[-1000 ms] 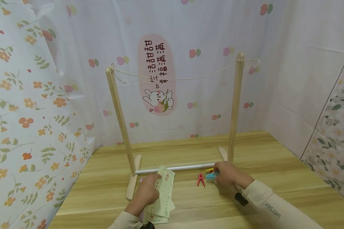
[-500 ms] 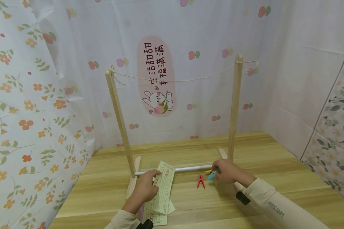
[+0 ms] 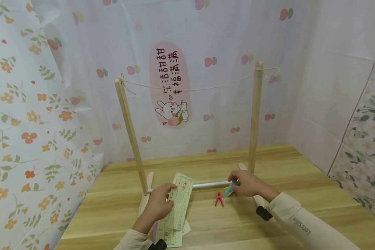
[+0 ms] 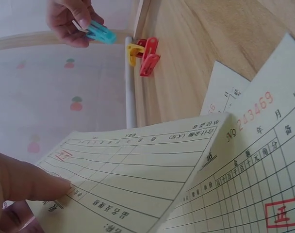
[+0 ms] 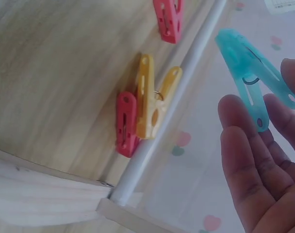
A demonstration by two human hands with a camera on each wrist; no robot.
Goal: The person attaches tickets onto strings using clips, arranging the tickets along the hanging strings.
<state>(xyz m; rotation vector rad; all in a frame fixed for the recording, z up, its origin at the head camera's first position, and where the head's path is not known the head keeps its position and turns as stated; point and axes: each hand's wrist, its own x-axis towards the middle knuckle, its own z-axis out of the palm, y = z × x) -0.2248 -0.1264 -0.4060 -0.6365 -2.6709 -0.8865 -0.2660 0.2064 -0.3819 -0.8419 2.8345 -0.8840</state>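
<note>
Blue clothespin point(image 5: 235, 51) and printed slip point(image 3: 181, 201) held over bench point(image 3: 212, 227)

A person works bare-handed before a wooden frame with twine point(image 3: 190, 90) strung between its posts. Reading the bench as a clock centred on the red clothespin point(image 3: 218, 199), with twelve toward the curtain, the blue clothespin sits near two o'clock. The right hand point(image 3: 248, 184) pinches it between thumb and fingers by its handle ends. At nine o'clock, the left hand point(image 3: 159, 203) grips the slip by its edge, thumb on the printed face; more slips point(image 3: 173, 239) lie toward eight. A yellow clothespin point(image 5: 145, 114) overlaps a second red clothespin point(image 5: 125, 126) near two o'clock, beside the white rod point(image 3: 209, 184).

To my eye, the blue clothespin is light, stiff plastic, sprung and perhaps a little slick; its two handle ends look the surest hold. The slip, judged thin and limp, would bend or crease easily, so a gentle pinch near an edge or corner should suit it. From where I stand, I can make out no box, tray or other container, and so no contents to report.
</note>
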